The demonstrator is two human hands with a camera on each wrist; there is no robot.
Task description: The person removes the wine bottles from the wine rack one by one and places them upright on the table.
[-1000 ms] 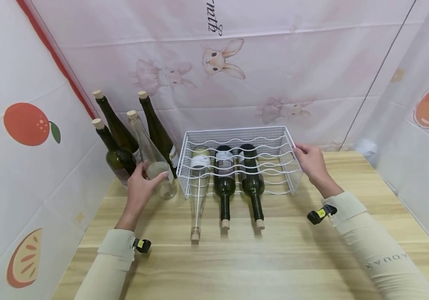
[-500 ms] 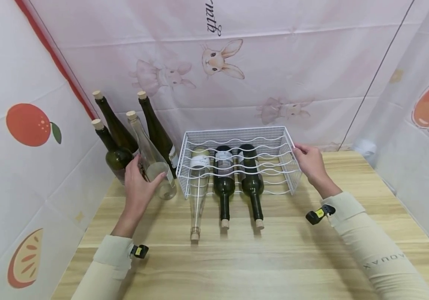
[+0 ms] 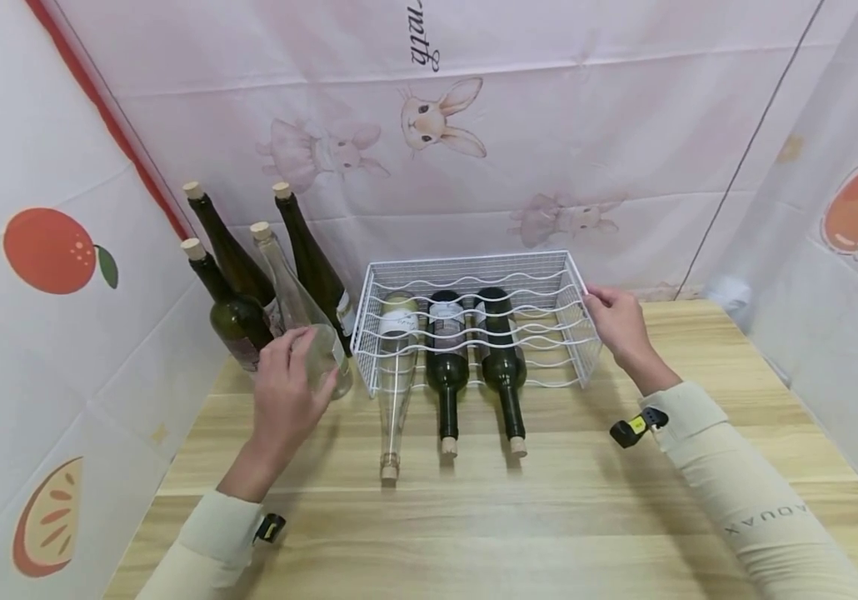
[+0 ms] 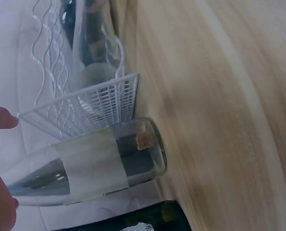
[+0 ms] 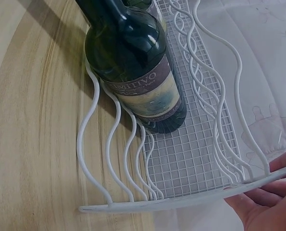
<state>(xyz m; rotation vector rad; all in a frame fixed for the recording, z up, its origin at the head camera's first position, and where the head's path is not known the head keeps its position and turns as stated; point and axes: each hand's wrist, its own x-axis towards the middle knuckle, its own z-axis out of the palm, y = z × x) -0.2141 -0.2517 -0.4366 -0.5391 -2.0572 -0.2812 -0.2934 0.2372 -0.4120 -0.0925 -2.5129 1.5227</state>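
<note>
In the head view, a clear, corked glass bottle stands upright on the pale wood worktop, just beside the white wire rack, near three standing dark green bottles. The left hand has shifted from its side to its front; bottle and rack stay put. The hand seems to be adjusting around the bottle, leaving it unracked. Three corked bottles lie side by side in the rack, necks outward.

In the left wrist view, the left hand's fingers and thumb are spread well apart; contact with the clear bottle is unclear.

In the right wrist view, the right hand pinches the rack's side.
</note>
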